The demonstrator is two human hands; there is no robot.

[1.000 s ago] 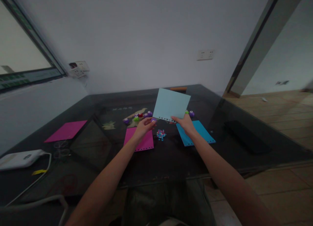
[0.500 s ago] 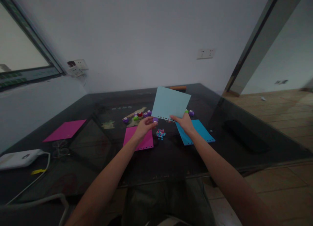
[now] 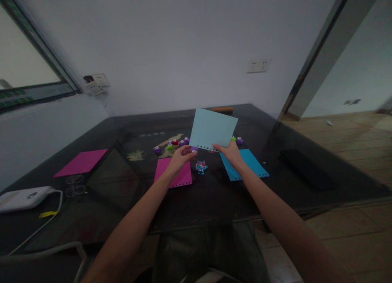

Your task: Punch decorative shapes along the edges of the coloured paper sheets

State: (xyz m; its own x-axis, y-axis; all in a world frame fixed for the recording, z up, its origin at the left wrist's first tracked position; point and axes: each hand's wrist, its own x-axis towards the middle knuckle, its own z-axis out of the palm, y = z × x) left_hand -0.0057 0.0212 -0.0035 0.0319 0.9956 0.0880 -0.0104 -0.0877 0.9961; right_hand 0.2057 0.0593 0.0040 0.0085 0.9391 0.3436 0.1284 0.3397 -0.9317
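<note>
Dark tabletop [image 3: 211, 209] is backed by a pale wall [image 3: 183, 50], on which a double socket [image 3: 257, 66] is mounted. Pale blue sheet [image 3: 212, 128] is held up tilted over the middle of the table, with a row of small holes seen along its lower edge. Its lower edge is pinched by the right hand [image 3: 231, 152], thumb laid on the near face, other fingers mostly hidden behind. Purple punch [image 3: 194, 149] is pinched between thumb and fingers of the left hand [image 3: 182, 156], right at the sheet's lower left corner; whether paper is inside the slot cannot be told. Pink sheet [image 3: 171, 172] is laid flat under the left forearm, bright blue sheet [image 3: 245, 164] partly covered by the right; both are holed along their near edges. Between them, closer to the pink one, a small heap of coloured paper bits [image 3: 201, 166] is scattered. More punches [image 3: 175, 142], purple, green and red, are grouped beyond the left hand; a green one [image 3: 233, 139] and a purple one [image 3: 239, 140] are placed beyond the right. Far left, another pink sheet [image 3: 81, 162], glasses [image 3: 76, 186] and a corded white device [image 3: 24, 198] are seen; a black slab [image 3: 308, 168] is placed at right.
</note>
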